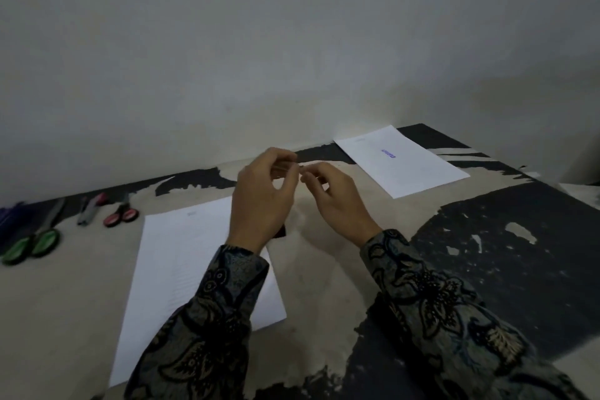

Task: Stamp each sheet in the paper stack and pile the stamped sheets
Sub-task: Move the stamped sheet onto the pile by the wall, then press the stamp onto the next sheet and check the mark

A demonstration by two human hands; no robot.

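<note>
While fingers curl together midair — grasp unclear — flat white paper stack (181,269) on worn, peeling table (487,269).

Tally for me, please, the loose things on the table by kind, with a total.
Paper, stack of unstamped sheets: 1
Paper, stamped sheet bearing a blue mark: 1
Scissors, green-handled and red-handled: 2
Markers: 1, perhaps more; the blur hides it
Total: 5, leaving aside a dark thing half hidden under the left hand.
</note>
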